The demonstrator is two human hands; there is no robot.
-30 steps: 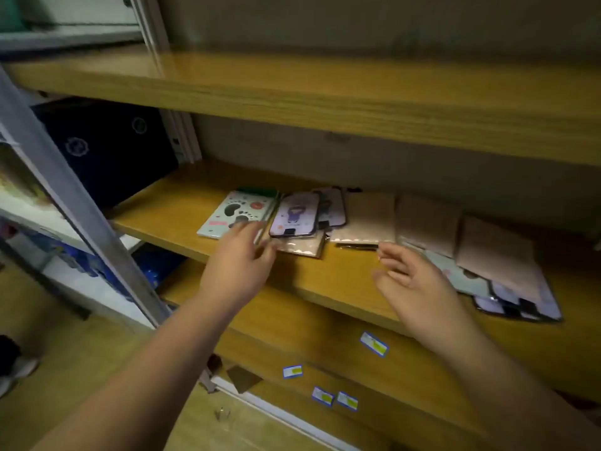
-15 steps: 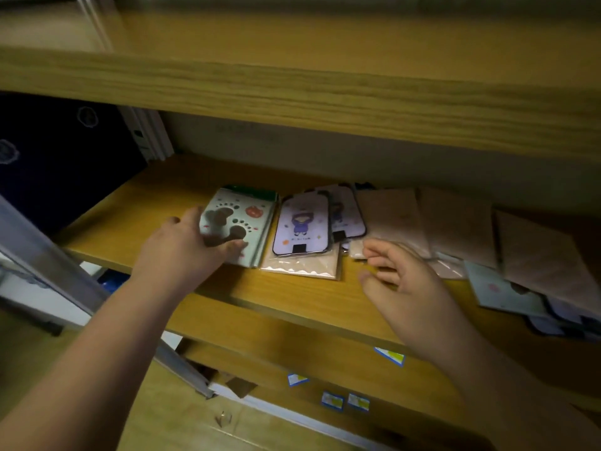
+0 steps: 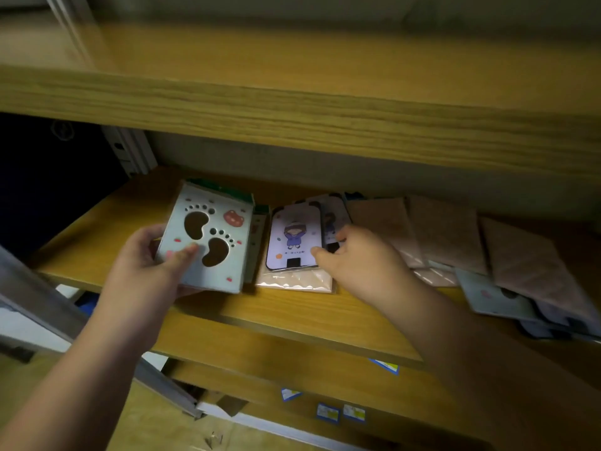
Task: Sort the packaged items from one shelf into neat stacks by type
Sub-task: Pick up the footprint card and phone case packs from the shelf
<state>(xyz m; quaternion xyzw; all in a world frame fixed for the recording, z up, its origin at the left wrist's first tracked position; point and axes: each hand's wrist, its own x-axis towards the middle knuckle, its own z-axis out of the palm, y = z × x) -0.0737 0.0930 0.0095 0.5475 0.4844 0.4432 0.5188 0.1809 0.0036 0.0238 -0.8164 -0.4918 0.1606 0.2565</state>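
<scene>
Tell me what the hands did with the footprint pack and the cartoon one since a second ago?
The left hand took hold of the footprint pack and tilted its far end up off the shelf; before, it lay flat. The right hand moved left and now pinches the purple cartoon pack at its right edge. That pack still lies on the clear packet, and the brown packs at the right stayed put.

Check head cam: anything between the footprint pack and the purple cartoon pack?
Yes: between footprint pack and purple cartoon pack, another green-edged pack shows edge-on, mostly hidden.
</scene>
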